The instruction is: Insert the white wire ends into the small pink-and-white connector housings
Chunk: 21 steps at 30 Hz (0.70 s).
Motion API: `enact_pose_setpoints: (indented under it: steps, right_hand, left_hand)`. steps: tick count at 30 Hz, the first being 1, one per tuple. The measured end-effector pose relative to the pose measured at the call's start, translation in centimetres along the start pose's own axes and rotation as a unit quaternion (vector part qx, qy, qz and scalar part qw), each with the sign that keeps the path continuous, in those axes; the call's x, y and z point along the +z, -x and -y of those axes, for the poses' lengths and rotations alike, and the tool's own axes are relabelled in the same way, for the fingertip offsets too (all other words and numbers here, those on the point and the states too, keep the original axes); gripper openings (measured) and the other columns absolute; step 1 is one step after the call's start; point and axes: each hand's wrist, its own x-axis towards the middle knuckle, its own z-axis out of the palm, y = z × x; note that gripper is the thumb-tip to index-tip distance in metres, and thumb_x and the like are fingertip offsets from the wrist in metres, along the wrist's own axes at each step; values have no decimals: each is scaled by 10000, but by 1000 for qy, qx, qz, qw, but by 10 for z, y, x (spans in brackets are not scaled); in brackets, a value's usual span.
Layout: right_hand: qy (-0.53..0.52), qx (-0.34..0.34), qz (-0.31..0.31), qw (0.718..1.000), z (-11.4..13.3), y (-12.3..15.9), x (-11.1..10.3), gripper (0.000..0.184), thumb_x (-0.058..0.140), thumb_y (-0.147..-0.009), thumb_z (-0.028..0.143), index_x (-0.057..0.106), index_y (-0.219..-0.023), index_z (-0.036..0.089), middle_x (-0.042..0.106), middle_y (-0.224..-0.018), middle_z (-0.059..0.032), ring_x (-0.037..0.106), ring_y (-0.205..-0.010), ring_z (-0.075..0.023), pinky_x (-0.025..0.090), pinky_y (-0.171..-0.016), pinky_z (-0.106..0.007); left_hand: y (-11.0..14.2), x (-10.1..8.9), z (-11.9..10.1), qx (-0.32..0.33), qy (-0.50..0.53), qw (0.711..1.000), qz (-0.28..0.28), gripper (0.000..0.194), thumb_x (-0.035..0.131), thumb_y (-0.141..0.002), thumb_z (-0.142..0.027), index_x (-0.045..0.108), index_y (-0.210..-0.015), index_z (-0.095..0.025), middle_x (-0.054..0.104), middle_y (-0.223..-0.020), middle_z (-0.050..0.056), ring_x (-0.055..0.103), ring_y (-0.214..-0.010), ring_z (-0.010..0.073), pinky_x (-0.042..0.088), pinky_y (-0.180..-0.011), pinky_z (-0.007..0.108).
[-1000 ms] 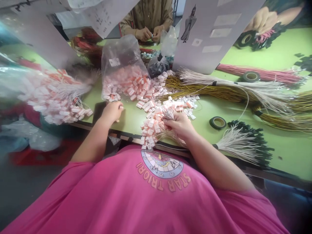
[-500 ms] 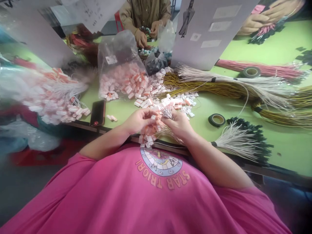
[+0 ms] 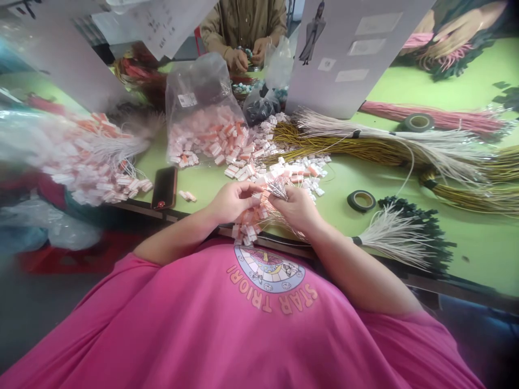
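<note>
A clear bag (image 3: 198,75) is propped on the green counter (image 3: 482,243). Nearer, a bunch of wires (image 3: 279,188) is gripped by the right hand (image 3: 302,208) at the counter's front edge. The left hand (image 3: 231,202) is curled just beside; whether anything is pinched cannot be told. Small plugs (image 3: 248,233) are heaped around the bunch.

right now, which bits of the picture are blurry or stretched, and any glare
Head view, far left: the connector heap smears into haze; head view, upper right: the co-worker's hand looks soft and stretched; head view, middle: the left hand and right hand are clearer, the white connectors beyond them looking washed out.
</note>
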Motion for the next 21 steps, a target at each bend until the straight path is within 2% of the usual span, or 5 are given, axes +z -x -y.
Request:
enact_pose_setpoints:
  steps: [7,13,17,21]
  right_hand:
    - [-3,-13,9,1000,-4,1,5,160,517,-747,230,489,-604,164,432,-582,39,402,-575,-89,327,-556,-240]
    - [20,1,-23,1000,-2,-1,1,163,518,-764,267,513,-643,158,449,-608,26,431,-609,-106,348,-572,-242]
    - [28,-1,-38,999,-1,-1,1,166,519,-767,265,522,-643,155,470,-615,18,452,-620,-115,359,-584,-247]
    - [-1,-9,-19,1000,-4,0,4,167,520,-780,265,575,-670,153,519,-606,14,476,-603,-116,371,-583,-246]
  left_hand:
    - [-3,0,3,116,-134,984,-31,204,673,-741,-232,704,-921,-140,691,-880,60,615,-769,135,489,-732,278]
    - [-3,0,9,70,-80,994,-11,258,680,-726,-253,701,-953,-132,701,-927,81,643,-766,141,510,-716,278]
    - [-3,7,8,51,-64,996,-27,246,681,-709,-226,697,-933,-125,707,-841,66,635,-683,126,511,-643,255]
    - [-3,10,3,69,-84,994,-17,184,663,-728,-217,701,-891,-139,702,-784,46,629,-667,119,510,-616,234]
